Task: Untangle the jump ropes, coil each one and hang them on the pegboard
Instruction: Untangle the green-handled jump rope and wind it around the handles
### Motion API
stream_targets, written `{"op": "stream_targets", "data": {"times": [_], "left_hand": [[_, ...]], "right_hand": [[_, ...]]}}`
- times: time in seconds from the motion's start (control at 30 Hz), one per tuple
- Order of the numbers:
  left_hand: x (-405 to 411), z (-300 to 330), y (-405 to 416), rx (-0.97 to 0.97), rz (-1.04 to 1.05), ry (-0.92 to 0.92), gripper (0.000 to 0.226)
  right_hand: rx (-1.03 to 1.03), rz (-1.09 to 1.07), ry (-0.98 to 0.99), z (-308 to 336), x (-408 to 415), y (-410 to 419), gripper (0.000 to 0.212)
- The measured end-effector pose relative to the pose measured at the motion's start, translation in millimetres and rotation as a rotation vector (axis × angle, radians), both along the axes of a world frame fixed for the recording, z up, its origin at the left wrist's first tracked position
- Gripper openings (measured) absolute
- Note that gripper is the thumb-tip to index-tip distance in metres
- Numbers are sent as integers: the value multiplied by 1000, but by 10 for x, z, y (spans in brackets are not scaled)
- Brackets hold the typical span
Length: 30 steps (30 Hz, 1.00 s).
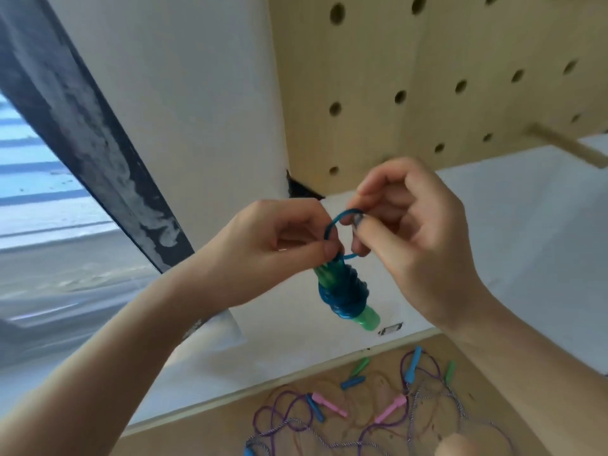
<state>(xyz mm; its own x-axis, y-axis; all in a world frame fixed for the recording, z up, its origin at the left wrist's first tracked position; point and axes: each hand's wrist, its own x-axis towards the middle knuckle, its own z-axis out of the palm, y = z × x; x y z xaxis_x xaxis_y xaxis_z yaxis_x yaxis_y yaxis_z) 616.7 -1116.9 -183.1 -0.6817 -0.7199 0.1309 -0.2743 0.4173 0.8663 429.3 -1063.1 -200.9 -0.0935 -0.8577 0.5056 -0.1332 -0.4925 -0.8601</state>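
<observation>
Jump ropes [388,419] lie nearest, a loose tangle of purple and speckled cord with pink, blue and green handles spread over the wooden tabletop [204,436] at the bottom of the view, untouched by either hand; the tangle runs off the lower edge of the frame, and bare wood shows to its left; beyond the tabletop's far edge a white surface [543,245] stretches back to the wall. Above all this, held in the air, hangs the coiled blue rope [342,291], wound tightly round its green handles, whose lower end pokes out below the coil and tilts down to the right; the left hand [286,238] pinches the top of the bundle between curled fingers and thumb, and the right hand [411,232], just beside it, pinches a small blue loop [342,232] that rises from the bundle's top; the loop arcs between the two hands, which nearly touch. Farther back stands the pegboard [444,77], pale wood with rows of round holes; a wooden peg [569,148] juts from it at the right, well apart from the hands, with open air between; left of the board are a white wall and a dark window frame [82,110].
</observation>
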Motion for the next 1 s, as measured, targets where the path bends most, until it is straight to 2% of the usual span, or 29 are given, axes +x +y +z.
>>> {"op": "stream_targets", "data": {"times": [0.13, 0.27, 0.47, 0.7, 1.0], "left_hand": [[21, 972, 169, -34, 47, 44, 11], [-15, 1799, 313, -212, 125, 28, 11], [-154, 2632, 275, -388, 256, 50, 8], [-330, 2868, 99, -581, 419, -77, 8], [-496, 2740, -1, -495, 493, -88, 11]], "right_hand": [[-32, 6, 20, 1011, 32, 93, 25], [-98, 4, 52, 1842, 65, 150, 23], [-181, -82, 57, 2658, 30, 74, 19], [-69, -228, 46, 2958, -65, -87, 26], [150, -155, -186, 2989, -186, -231, 24]]}}
